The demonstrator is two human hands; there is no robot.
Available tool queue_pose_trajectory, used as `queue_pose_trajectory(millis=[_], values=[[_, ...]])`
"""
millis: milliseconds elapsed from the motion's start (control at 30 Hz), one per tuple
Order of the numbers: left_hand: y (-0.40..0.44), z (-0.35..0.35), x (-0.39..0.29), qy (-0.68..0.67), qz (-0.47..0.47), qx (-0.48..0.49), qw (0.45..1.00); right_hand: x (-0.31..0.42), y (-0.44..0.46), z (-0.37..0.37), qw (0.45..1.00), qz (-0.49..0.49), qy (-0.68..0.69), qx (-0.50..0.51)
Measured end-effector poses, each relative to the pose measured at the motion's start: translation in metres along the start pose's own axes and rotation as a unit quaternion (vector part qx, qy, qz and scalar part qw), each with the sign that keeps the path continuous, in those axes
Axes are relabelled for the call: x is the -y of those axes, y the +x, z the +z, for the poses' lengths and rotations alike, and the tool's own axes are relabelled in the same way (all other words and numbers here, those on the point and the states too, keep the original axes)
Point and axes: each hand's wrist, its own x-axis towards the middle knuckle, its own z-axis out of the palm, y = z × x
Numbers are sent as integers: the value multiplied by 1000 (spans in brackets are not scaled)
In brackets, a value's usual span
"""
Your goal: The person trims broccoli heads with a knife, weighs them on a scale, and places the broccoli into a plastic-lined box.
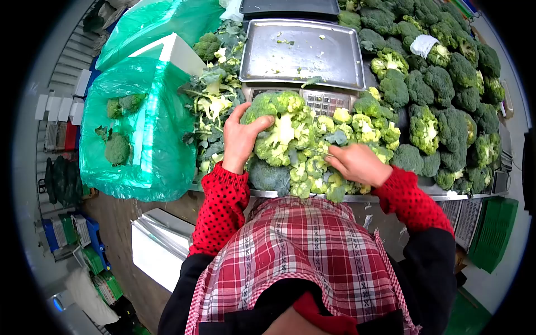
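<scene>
My left hand (243,137) grips a large broccoli head (285,131) from its left side, the pale cut stem turned up toward me. My right hand (357,163) is closed around a knife (312,149), its handle hidden in the fingers. The thin blade points left and reaches the broccoli's lower right edge. Cut broccoli florets (365,125) lie in a loose pile under and to the right of both hands. Another dark green broccoli head (269,176) rests below the held one at the table edge.
A scale with a steel tray (304,56) stands behind my hands. Whole broccoli heads (438,86) are heaped on the right. Leaves and stem trimmings (215,106) lie left. A box lined with a green plastic bag (167,134) holds several florets. White panels (159,245) stand on the floor.
</scene>
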Motion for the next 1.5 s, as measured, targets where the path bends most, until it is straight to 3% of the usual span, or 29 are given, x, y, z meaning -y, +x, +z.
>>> queue_pose_trajectory(millis=[100,300,467,600,700,733,767,833,867,900,967,1000,1133,1167,1267,1367,1500], values=[[0,0,1,-24,3,-1,1000,13,-2,-2,992,62,29,-104],[2,2,9,63,-3,-6,998,21,17,15,991,83,-20,-99],[4,12,8,149,45,-37,987,19,28,15,989,102,-67,-89],[9,17,-2,230,24,-36,972,17,37,-7,988,96,-99,-62],[7,23,-10,281,36,-28,959,5,54,-15,989,133,29,67],[2,29,-12,301,80,-34,950,1,61,-14,976,156,92,120],[0,29,-13,301,102,-29,948,2,55,-11,977,157,97,109],[6,17,-4,160,101,25,982,-1,34,-10,988,130,63,50],[8,10,-2,99,94,45,990,-1,22,-9,986,127,109,17],[6,3,9,-69,22,85,994,1,13,-5,984,127,128,-2],[-9,8,27,-46,106,134,984,19,7,6,975,150,143,-85],[-15,18,32,-50,159,90,982,21,6,13,982,132,63,-118],[0,7,22,-88,52,38,994,12,6,19,981,77,-38,-171],[6,0,22,-98,52,55,992,12,3,14,980,81,-64,-172],[10,-16,-3,91,147,95,980,19,1,3,982,86,-82,-150],[15,-10,3,116,53,109,986,22,-1,4,983,45,-108,-142],[7,-8,-2,112,63,161,978,19,-2,6,981,16,-132,-144]])
